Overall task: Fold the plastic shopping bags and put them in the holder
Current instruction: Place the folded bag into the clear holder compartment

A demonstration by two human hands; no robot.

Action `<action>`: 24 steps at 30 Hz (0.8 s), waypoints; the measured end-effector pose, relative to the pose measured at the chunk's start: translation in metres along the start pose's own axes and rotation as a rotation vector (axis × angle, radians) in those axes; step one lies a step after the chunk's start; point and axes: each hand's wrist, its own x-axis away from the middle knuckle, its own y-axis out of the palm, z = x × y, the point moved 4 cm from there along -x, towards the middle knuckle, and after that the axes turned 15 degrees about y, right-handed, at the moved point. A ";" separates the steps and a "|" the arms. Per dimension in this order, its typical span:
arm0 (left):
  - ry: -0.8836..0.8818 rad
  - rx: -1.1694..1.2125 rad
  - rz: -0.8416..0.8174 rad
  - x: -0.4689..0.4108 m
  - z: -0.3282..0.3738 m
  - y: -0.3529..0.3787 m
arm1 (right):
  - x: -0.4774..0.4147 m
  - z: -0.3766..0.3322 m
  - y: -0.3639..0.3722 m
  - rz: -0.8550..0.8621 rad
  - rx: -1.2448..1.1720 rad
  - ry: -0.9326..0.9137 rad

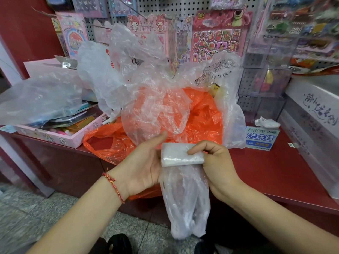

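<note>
Your clear bag (pixel 185 198) is folded at the top into a small white packet; the rest hangs crumpled before the red counter (pixel 266 171). Your right hand (pixel 216 162) pinches the packet, and your left hand (pixel 143 162) supports it with the palm flat. An orange bag (pixel 201 114) and loose bags (pixel 146 74) are piled behind.

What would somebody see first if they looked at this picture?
Probably the bright orange bag in the middle of the red counter, with a heap of crinkly clear bags piled over it. Right in front, the right hand pinches the folded top of a half-folded bag while the left hand lies behind it, and its loose tail hangs down. Behind, colourful sticker sheets hang on the wall.
</note>
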 end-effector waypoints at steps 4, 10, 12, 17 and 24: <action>0.080 -0.168 -0.065 0.001 -0.003 0.001 | 0.001 -0.006 -0.002 -0.022 0.088 -0.106; 0.271 -0.263 0.115 -0.008 -0.001 -0.014 | -0.008 -0.002 -0.002 -0.163 0.189 0.025; 0.335 -0.297 0.135 -0.007 0.000 -0.013 | -0.005 0.002 0.001 -0.278 0.261 0.116; 0.445 -0.419 0.193 -0.005 0.002 -0.010 | 0.001 -0.003 0.001 -0.386 0.158 0.201; 0.330 -0.212 0.213 -0.007 -0.005 -0.009 | -0.003 -0.003 0.000 -0.251 0.044 0.045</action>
